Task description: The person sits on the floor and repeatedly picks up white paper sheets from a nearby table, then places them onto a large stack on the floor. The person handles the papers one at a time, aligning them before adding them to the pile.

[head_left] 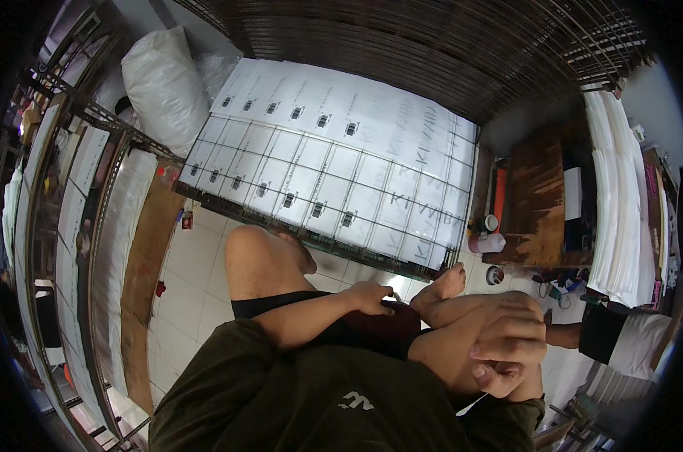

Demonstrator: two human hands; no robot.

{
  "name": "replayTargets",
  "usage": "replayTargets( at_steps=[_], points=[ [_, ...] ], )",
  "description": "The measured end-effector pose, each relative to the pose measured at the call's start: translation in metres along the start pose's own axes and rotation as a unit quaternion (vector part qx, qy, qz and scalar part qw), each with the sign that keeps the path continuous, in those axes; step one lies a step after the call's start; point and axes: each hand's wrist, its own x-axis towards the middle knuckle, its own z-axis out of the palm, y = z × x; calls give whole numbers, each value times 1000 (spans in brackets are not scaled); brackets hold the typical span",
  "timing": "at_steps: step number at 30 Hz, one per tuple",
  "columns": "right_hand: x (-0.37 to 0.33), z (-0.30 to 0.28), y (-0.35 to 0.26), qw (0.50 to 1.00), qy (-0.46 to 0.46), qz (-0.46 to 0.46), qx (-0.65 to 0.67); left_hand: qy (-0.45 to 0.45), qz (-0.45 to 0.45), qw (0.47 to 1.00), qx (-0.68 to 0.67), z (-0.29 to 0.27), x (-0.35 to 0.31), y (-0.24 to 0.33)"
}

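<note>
My left hand [371, 298] is held over my lap, its fingers curled together. A small pale bit shows at its fingertips, too small to name. On my bent right knee rests my right hand [508, 340], fingers loosely closed, with nothing visible in them. Beyond my feet lies a broad surface of white printed panels [281, 162], crossed by thin dark grid lines. Neither hand touches it. My bare feet are near its front edge, the right foot [441, 292] beside its right corner.
Metal racks [123, 143] with long white pieces line the left. A stuffed white plastic bag [164, 90] stands at back left. A pinkish bottle [487, 243] sits near a wooden cabinet [533, 188] on the right. Another person's limb [563, 336] and dark clothing show at far right.
</note>
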Motion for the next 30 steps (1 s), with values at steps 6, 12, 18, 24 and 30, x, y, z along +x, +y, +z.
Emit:
replayTargets(
  at_steps=[6,12,18,24,30],
  points=[
    [0,-5,-7,999,-11,28,-24,-16,11,1000,7,-3,3,3],
    [-11,-17,-5,997,27,47,-57,-9,21,999,24,0,11,0],
    [-34,-64,-4,943,295,47,-149,-5,35,999,22,-8,17,9],
    [-66,-182,-13,759,616,64,-200,-4,50,999,15,-6,23,14],
    [-146,-322,28,627,756,135,131,-14,35,999,-4,-9,15,14]
  ],
)
